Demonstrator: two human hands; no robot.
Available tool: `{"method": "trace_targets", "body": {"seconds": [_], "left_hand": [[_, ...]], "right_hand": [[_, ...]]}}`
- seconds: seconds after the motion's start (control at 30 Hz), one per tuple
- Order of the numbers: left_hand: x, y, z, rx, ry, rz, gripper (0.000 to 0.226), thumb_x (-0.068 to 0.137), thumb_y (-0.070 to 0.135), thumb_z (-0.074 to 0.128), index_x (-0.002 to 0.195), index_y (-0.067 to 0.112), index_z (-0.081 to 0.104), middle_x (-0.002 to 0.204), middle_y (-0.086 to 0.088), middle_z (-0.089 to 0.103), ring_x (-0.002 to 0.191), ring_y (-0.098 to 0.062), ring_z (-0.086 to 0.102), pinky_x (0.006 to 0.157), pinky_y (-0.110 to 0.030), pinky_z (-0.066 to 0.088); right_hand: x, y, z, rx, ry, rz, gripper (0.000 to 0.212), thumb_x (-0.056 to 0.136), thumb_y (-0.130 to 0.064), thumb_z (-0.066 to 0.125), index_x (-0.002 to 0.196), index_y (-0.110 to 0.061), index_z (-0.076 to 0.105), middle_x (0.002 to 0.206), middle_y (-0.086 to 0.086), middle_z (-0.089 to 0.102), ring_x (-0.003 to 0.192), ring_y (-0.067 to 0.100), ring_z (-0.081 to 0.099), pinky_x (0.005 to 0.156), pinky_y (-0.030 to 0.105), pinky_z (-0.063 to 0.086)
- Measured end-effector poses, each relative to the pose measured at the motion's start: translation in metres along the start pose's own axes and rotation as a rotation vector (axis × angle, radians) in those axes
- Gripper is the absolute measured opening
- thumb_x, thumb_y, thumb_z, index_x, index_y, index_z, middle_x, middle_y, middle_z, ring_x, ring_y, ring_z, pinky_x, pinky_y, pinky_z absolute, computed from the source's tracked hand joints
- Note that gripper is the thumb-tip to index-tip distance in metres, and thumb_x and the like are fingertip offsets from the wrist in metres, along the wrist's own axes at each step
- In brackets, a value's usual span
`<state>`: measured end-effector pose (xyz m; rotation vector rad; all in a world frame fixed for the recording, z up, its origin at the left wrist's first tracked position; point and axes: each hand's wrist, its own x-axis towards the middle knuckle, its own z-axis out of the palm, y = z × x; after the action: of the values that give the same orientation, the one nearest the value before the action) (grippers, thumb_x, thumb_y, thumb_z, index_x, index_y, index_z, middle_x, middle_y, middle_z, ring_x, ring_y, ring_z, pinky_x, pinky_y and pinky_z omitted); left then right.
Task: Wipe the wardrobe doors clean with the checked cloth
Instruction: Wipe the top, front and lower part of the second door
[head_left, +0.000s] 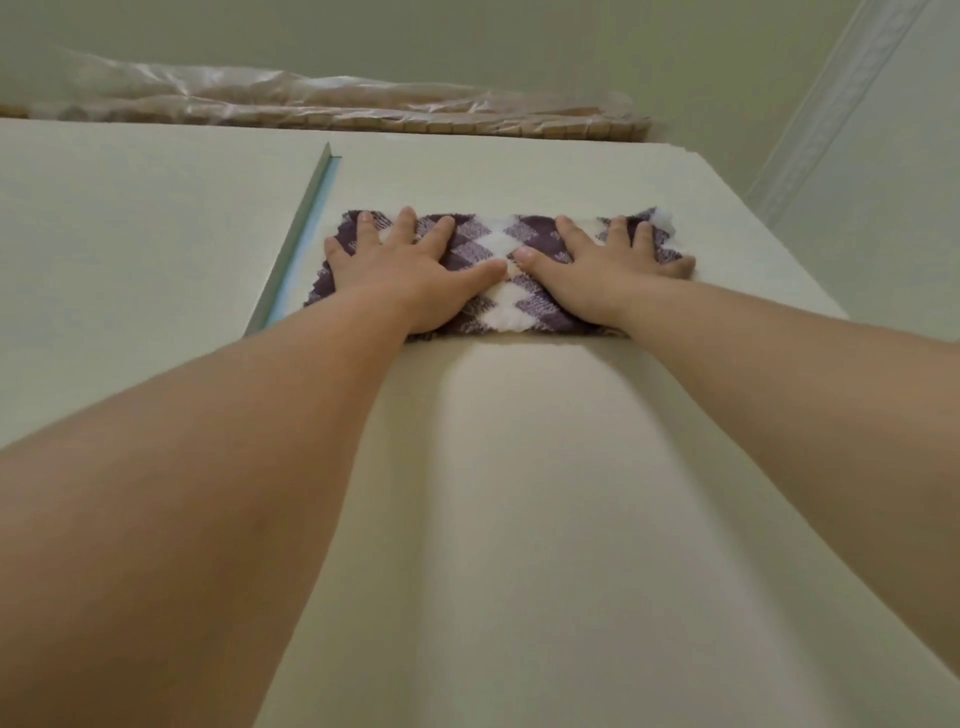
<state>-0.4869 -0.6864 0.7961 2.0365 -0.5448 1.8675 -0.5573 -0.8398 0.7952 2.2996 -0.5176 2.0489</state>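
The purple-and-white checked cloth (506, 260) is spread flat against the upper part of the cream right wardrobe door (519, 493). My left hand (410, 265) presses its left half with fingers spread, and my right hand (602, 265) presses its right half the same way. Both palms lie flat on the cloth, thumbs nearly touching at its middle. The left wardrobe door (130, 249) lies beyond a grey-and-blue edge strip (301, 234) just left of the cloth.
On top of the wardrobe lies a rolled bamboo mat in clear plastic wrap (337, 111). A white ceiling moulding (836, 104) runs along the right wall. The right door's edge (810, 270) falls away close to my right hand.
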Motion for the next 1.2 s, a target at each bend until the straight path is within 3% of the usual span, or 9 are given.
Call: {"method": "trace_targets", "body": {"seconds": [0.23, 0.57, 0.87, 1.2], "left_hand": [[-0.013, -0.064, -0.005, -0.003, 0.002, -0.115, 0.088, 0.071, 0.086, 0.014, 0.146, 0.041, 0.004, 0.158, 0.004, 0.0, 0.144, -0.025, -0.007, 0.112, -0.058, -0.001], [-0.017, -0.074, -0.01, 0.085, 0.027, -0.147, 0.087, 0.073, 0.084, 0.01, 0.147, 0.039, 0.004, 0.158, 0.0, 0.003, 0.143, -0.028, -0.006, 0.112, -0.056, 0.001], [-0.006, -0.037, -0.006, 0.055, 0.019, -0.095, 0.083, 0.076, 0.082, 0.014, 0.147, 0.039, 0.004, 0.158, 0.001, 0.0, 0.143, -0.028, -0.008, 0.113, -0.053, -0.003], [0.031, 0.023, 0.002, 0.043, 0.009, 0.042, 0.085, 0.072, 0.086, 0.019, 0.145, 0.044, 0.008, 0.157, 0.007, 0.007, 0.144, -0.025, 0.003, 0.113, -0.052, 0.005]], "right_hand": [[0.0, -0.067, 0.007, -0.002, -0.02, -0.136, 0.077, 0.078, -0.081, 0.019, 0.144, -0.047, 0.004, 0.158, 0.009, -0.006, 0.143, 0.031, -0.011, 0.106, 0.066, -0.006], [0.0, -0.074, 0.005, 0.006, -0.047, -0.193, 0.075, 0.079, -0.081, 0.02, 0.144, -0.048, 0.005, 0.158, 0.006, -0.005, 0.144, 0.028, -0.011, 0.107, 0.064, -0.006], [0.015, -0.03, 0.001, -0.011, -0.031, -0.181, 0.073, 0.081, -0.079, 0.019, 0.144, -0.047, 0.004, 0.158, 0.003, -0.005, 0.144, 0.026, -0.01, 0.109, 0.062, -0.005], [0.033, 0.052, -0.001, -0.024, 0.048, -0.161, 0.065, 0.088, -0.068, 0.017, 0.146, -0.042, 0.007, 0.158, 0.003, -0.001, 0.145, 0.025, -0.006, 0.11, 0.06, -0.002]]}}
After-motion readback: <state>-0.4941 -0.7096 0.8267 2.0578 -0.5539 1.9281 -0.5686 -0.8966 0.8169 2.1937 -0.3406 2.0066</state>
